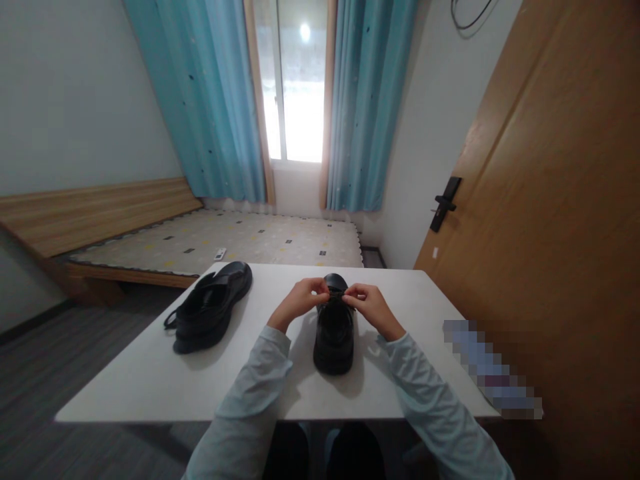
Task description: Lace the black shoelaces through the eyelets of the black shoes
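Note:
A black shoe [334, 343] stands upright on the white table [210, 393], its toe pointing away from me and its heel near. At the left side of its laces, my left hand [306, 298] pinches a dark lace between thumb and finger. My right hand [369, 303] does the same on the right side, its fingertips close to those of the left. Further left on the table lies a second black shoe [205, 317], with a loop of lace hanging over its left side; neither hand touches it.
Behind the table is a bed [260, 237] with a small white remote [220, 254] on it. A wooden door [555, 200] stands close to the table's right side. A blurred-out item [487, 367] lies by the right edge.

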The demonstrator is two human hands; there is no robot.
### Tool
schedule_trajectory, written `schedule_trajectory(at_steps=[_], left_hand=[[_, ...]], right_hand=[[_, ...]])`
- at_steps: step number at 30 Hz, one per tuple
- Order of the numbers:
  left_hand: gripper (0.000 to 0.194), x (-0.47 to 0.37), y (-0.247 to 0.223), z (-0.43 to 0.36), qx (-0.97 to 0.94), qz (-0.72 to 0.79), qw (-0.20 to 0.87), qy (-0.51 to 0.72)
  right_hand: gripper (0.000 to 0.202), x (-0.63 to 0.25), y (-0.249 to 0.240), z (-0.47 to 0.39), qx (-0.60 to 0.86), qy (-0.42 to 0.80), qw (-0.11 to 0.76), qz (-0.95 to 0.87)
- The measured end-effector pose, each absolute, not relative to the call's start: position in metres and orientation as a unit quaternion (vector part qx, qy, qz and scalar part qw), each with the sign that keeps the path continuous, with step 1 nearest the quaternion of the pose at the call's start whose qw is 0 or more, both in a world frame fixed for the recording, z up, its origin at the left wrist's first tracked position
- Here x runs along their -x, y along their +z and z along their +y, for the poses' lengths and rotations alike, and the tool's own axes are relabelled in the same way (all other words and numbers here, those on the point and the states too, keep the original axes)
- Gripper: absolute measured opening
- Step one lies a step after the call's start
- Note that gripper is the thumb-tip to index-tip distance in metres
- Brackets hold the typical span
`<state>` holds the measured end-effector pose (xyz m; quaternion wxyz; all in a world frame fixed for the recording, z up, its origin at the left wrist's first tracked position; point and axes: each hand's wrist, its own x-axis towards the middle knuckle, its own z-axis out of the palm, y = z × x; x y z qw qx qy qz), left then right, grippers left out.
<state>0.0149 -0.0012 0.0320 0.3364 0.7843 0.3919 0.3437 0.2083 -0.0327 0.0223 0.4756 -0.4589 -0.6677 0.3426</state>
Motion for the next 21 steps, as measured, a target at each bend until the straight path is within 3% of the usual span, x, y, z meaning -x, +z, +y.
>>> schedule_trajectory(at_steps=[11, 21], left_hand=[[0.016, -0.008, 0.024, 0.007, -0.778, 0.387, 0.393, 0.3], [0.019, -0.003, 0.032, 0.001, -0.792, 0.391, 0.39, 0.259]], right_hand=[[0.014, -0.217, 0.03, -0.034, 0.482, 0.459, 0.431, -0.609], [0.011, -0.231, 0.029, -0.032, 0.503, 0.46, 0.372, -0.63]])
